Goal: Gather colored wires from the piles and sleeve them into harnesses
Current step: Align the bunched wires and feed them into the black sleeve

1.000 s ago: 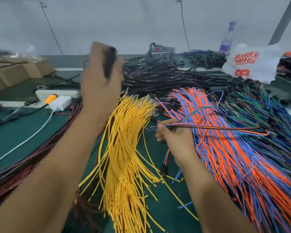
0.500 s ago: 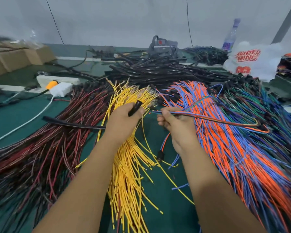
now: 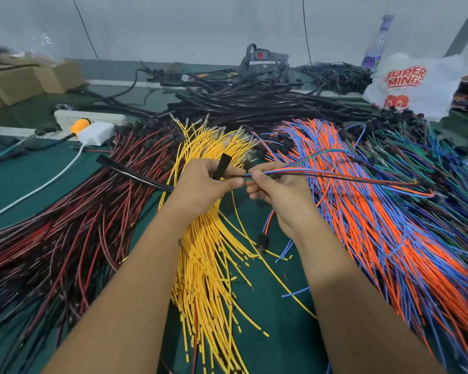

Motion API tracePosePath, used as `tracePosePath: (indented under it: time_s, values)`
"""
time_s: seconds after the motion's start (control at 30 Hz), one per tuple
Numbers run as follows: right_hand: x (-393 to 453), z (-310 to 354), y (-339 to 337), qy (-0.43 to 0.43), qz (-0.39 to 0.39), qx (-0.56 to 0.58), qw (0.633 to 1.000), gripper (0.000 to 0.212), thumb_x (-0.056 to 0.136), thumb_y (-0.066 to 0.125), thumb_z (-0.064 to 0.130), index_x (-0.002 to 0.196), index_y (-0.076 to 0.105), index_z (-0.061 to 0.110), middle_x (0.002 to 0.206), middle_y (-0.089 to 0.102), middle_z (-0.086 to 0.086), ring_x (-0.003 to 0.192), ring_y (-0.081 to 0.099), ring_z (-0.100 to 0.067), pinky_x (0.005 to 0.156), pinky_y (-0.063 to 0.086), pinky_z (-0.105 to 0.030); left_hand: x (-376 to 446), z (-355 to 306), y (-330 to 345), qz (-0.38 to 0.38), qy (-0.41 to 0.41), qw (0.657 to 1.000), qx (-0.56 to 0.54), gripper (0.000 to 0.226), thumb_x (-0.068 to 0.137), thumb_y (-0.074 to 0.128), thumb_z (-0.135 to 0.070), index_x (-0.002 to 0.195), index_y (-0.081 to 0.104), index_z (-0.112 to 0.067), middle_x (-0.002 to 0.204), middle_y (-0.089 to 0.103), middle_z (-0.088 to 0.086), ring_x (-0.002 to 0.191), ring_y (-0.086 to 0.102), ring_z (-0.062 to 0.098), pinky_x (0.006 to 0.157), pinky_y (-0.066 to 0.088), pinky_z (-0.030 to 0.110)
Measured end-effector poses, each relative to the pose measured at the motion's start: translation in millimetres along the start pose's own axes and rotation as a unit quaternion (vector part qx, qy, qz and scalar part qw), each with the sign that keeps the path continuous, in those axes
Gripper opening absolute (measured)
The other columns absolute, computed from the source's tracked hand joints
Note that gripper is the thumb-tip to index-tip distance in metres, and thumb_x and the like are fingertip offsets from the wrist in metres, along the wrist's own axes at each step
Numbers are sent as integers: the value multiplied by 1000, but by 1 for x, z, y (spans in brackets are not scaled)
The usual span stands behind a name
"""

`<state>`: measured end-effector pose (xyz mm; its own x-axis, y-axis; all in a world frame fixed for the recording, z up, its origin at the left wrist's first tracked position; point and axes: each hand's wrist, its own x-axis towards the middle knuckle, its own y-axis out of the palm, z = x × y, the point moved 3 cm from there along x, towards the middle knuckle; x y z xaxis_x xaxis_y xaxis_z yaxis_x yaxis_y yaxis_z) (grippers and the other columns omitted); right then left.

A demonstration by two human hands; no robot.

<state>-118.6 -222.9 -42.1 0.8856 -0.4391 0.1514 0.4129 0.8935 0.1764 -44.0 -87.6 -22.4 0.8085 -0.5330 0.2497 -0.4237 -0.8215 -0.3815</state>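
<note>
Both forearms are being extended from the 6 o'clock edge toward centre, converging as they go. The left hand (image 3: 203,184) is being held knuckles-up, fingers curled, thumb pointing toward 3 o'clock and pressed against the forefinger in a pinch. The right hand (image 3: 276,193) is being held just beside it at 3 o'clock, fingers curled inward, thumb and forefinger closed in a pinch facing 9 o'clock. The fingertips of both hands are almost being brought together.
</note>
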Motion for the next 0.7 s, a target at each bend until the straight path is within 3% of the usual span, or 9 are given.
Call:
tracePosePath:
  time_s: [0.23,0.37,0.5,0.6,0.7]
  values:
    - [0,-2,3,-2,21,-16,1000,8,88,66,1,87,68,8,75,69,-8,65,66,-12,64,53,-19,-1,0,0,-3,20,1000,21,17,82,74,-15,84,73,-32,78,69,-17,73,61,-7,68,44,4]
    - [1,-3,3,-9,-3,-20,1000,13,88,65,-1,81,68,10,67,70,-2,64,68,-12,64,55,-20,-1,0,3,-14,49,998,34,23,82,74,-14,81,70,-37,78,68,-20,76,61,-7,70,44,6]
    - [3,-2,0,-23,-52,4,998,18,89,63,-5,78,66,10,64,69,-2,62,68,-13,63,55,-20,-2,1,7,-20,76,987,138,10,89,62,-34,98,67,-33,88,67,-11,87,61,10,77,52,37]
    - [3,-1,-3,-31,-74,36,996,13,89,62,-5,82,65,6,67,68,-6,64,68,-14,64,54,-20,-4,1,11,10,101,978,181,24,89,49,-48,113,51,-41,92,59,-15,88,54,0,71,47,32]
    - [3,0,-3,-37,-79,70,994,12,91,60,-4,84,63,6,66,66,-5,64,66,-12,64,53,-19,-2,2,12,12,130,971,199,20,99,41,-39,117,48,-32,89,53,-15,85,50,4,68,41,32]
